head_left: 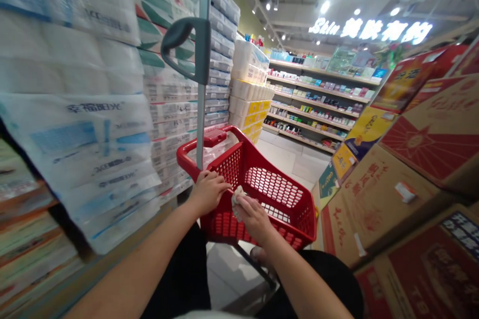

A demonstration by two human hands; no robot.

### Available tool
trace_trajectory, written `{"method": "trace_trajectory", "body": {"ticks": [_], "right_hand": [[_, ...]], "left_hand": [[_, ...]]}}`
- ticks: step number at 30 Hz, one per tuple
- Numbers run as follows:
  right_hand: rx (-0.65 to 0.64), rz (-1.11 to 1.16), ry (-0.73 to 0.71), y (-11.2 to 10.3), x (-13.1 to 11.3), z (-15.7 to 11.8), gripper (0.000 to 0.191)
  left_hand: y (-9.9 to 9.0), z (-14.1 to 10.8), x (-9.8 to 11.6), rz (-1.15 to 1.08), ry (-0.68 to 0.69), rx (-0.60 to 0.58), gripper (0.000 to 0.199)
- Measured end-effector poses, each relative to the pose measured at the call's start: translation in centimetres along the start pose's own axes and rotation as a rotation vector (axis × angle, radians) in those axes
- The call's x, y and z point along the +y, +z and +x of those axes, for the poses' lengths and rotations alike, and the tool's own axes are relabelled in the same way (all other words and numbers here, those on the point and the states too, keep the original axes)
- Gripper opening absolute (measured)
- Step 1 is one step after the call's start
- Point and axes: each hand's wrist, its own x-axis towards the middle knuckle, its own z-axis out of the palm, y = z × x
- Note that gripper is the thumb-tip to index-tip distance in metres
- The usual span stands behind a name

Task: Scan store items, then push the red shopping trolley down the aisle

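A red plastic shopping basket (277, 179) with perforated sides stands in front of my knees. From its left end rises a grey metal pole (201, 124) topped by a dark grey loop handle (187, 50). My left hand (209, 190) is closed over the near rim, close to the pole's foot. Just to its right, my right hand (252, 214) presses a crumpled whitish cloth (238, 202) against the same rim. The cloth sticks out past the fingertips, and the palm hides part of it. Inside the basket no goods show.
Stacked toilet paper packs (112, 124) line the left side, close to my arm. Cardboard cartons (370, 199) are piled on the right. Pale tiled floor (299, 164) runs ahead to stocked shelves (310, 99). A dark strut (254, 264) sits below the basket.
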Motion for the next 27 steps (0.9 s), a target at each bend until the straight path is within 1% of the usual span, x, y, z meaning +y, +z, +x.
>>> {"method": "trace_trajectory", "body": {"ticks": [2,3,5,7,9,13,15,18,19,23,24,27], "right_hand": [[-0.039,0.025,-0.142,0.3,-0.5,-0.1,0.032],[-0.074,0.037,-0.191,0.5,-0.8,0.1,0.032],[-0.144,0.051,-0.224,0.9,-1.3,0.7,0.033],[-0.182,0.035,-0.194,1.2,-1.6,1.4,0.034],[-0.183,-0.003,-0.148,1.4,-1.8,2.0,0.034],[-0.209,-0.011,-0.121,1.5,-1.4,1.9,0.032],[-0.176,0.008,-0.085,1.0,-0.8,1.7,0.032],[-0.074,-0.032,0.05,0.3,0.0,1.7,0.035],[-0.073,-0.058,0.073,0.2,0.1,1.7,0.034],[-0.199,-0.1,0.033,0.8,0.2,1.5,0.024],[-0.199,-0.091,0.04,1.0,0.2,1.5,0.025],[-0.108,-0.051,0.091,1.4,0.3,1.6,0.033]], "left_hand": [[-0.3,-0.8,-0.7,-0.003,0.008,-0.011,0.026],[-0.5,-1.1,-1.0,-0.002,0.007,-0.009,0.027],[-0.5,-1.7,-1.1,0.006,0.002,-0.001,0.028],[-0.4,-2.1,-0.9,0.032,0.001,0.004,0.029],[0.0,-2.5,-0.5,0.067,0.018,0.01,0.031],[1.3,-2.9,0.1,0.143,0.079,0.072,0.044],[2.1,-3.0,0.1,0.177,0.092,0.106,0.049],[2.9,-2.8,0.2,0.203,0.084,0.126,0.052],[3.0,-2.5,0.2,0.206,0.072,0.128,0.052],[2.5,-1.1,0.1,0.183,0.0,0.124,0.05],[2.2,-0.7,0.0,0.172,-0.01,0.11,0.048],[1.5,0.0,-0.6,0.166,-0.025,0.075,0.037]]}}
